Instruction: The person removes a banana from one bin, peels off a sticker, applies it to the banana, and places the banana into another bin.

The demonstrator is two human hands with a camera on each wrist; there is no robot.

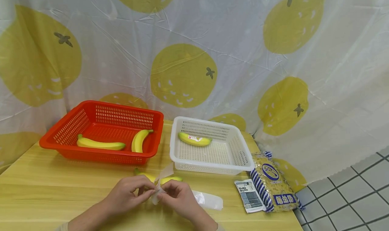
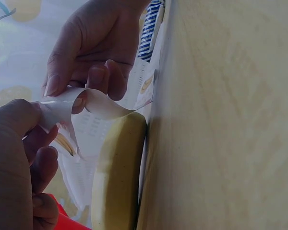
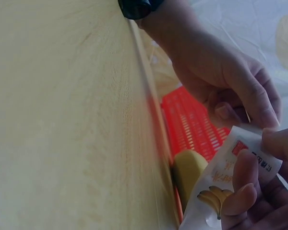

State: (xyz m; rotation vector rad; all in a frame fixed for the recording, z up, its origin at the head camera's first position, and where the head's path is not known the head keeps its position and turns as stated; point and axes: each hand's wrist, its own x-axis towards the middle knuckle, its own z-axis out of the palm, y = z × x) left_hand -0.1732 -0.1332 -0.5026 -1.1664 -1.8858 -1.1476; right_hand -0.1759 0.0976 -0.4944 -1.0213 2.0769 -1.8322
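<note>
A white strip of banana stickers (image 1: 165,172), printed with bananas and lettering, is stretched between both hands. The left hand (image 1: 130,194) pinches it between thumb and index finger. From the other side the right hand (image 1: 182,197) pinches it too, thumb and fingers close to the left fingertips. In the left wrist view the strip curls over between the two hands. Just behind them a yellow banana (image 1: 172,179) lies on the wooden table (image 1: 36,197), partly hidden by the hands and the strip. Another white strip (image 1: 209,201) lies flat beside the right hand.
A red basket (image 1: 103,155) at the back left holds two bananas. To its right, a white basket (image 1: 209,168) contains one banana (image 1: 195,139) bearing a label. A noodle bag (image 1: 273,183) and a small printed packet (image 1: 250,196) lie at the right edge. A patterned curtain (image 1: 237,69) hangs behind.
</note>
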